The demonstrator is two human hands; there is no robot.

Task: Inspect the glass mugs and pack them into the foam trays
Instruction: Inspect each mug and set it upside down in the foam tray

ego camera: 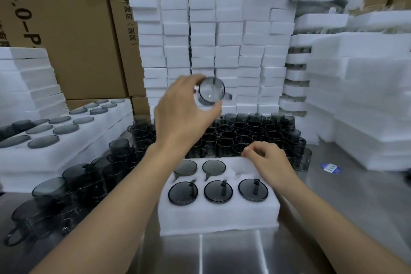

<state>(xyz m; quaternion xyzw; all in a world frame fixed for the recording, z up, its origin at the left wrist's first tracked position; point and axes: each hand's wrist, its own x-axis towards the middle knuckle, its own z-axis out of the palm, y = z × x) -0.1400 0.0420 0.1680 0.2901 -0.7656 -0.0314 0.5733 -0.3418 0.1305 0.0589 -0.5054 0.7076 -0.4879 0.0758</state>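
Above, left hand [184,115] grips round smoky glass mug [211,92]; right hand [270,161], curled, rests on foam tray [218,216] (grip unclear).

Smoky grey glass mugs [218,191] – white foam tray [219,213] – brown cartons [73,29], black print.

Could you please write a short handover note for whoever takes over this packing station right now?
Left hand: holds one glass mug raised above the loose mugs.
Right hand: rests with curled fingers on the far right corner of the foam tray; whether it grips is unclear.
Done: five mugs sit in that tray; a filled tray lies at left.
Left: the back right slot looks free, probably for the held mug; many loose mugs remain to pack.
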